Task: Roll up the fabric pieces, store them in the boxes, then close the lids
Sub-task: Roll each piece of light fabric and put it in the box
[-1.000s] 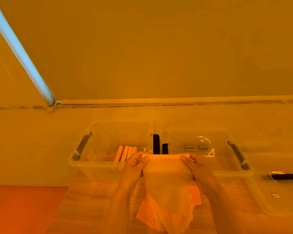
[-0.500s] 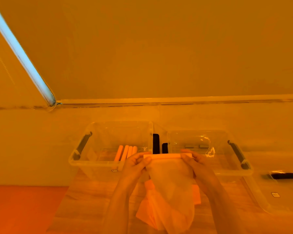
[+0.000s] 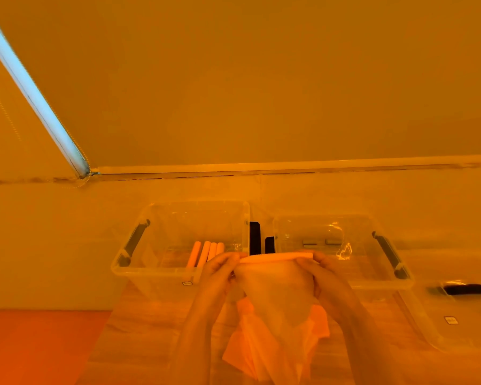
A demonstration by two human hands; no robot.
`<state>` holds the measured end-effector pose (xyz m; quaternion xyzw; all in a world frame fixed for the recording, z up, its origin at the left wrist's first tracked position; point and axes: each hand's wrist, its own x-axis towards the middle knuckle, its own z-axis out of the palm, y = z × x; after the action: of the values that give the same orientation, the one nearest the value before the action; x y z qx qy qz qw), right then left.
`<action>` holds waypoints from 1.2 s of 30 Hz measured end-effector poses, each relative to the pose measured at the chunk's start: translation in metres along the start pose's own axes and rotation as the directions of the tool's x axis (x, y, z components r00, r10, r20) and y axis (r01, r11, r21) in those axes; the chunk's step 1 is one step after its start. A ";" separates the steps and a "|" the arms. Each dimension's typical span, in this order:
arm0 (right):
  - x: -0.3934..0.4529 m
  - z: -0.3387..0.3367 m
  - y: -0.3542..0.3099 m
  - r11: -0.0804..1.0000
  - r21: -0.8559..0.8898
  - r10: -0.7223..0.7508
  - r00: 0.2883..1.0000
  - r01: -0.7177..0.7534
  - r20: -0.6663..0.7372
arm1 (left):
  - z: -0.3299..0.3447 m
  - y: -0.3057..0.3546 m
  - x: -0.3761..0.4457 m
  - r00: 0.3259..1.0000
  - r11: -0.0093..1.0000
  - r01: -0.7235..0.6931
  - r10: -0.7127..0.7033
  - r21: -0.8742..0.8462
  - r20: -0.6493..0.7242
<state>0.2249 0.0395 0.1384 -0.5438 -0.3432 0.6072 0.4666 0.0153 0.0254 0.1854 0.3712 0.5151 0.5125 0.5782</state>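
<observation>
Both hands hold one fabric piece [image 3: 275,290] up in front of the two clear boxes. The left hand [image 3: 217,276] pinches the left end of its rolled top edge, and the right hand [image 3: 324,273] pinches the right end, so the thin roll runs level between them. The unrolled part hangs down from the roll, between the wrists, toward the near edge of the view. Below it, more loose fabric pieces [image 3: 320,320] lie in a heap on the wooden worktop [image 3: 139,343].

Just beyond the hands stand the boxes, side by side with a narrow gap between them. The left box [image 3: 139,273] holds four rolled fabric pieces [image 3: 203,252] lying side by side against its near wall. The right box [image 3: 372,276] has dark handles at its ends; what lies inside it cannot be told. To the right of it, a clear lid [image 3: 456,323] with a dark handle rests on the worktop.

Everything is under a strong orange light. A pale wall rises behind the boxes, a bright blue-white strip [image 3: 31,93] crosses the upper left, and an orange-red floor [image 3: 39,345] shows at the near left.
</observation>
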 end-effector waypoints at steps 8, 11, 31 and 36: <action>-0.001 0.001 -0.003 1.000 -0.009 -0.001 1.000 0.000 -0.016 | 0.002 0.002 -0.003 0.999 0.993 -0.037 0.035 0.116 0.019; -0.004 0.002 -0.006 1.000 0.009 -0.022 1.000 0.022 -0.002 | 0.001 0.001 -0.001 0.999 0.991 -0.038 0.039 0.125 -0.004; -0.007 -0.003 -0.006 0.993 -0.116 -0.025 0.999 0.028 0.027 | -0.008 -0.009 0.008 0.998 0.972 -0.018 0.004 0.234 0.061; -0.003 -0.004 -0.008 0.999 -0.049 -0.001 1.000 0.001 0.011 | 0.000 -0.001 0.000 0.999 0.991 -0.010 0.004 0.133 0.040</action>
<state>0.2300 0.0390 0.1463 -0.5516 -0.3607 0.6013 0.4517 0.0151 0.0248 0.1847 0.4207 0.5352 0.4717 0.5604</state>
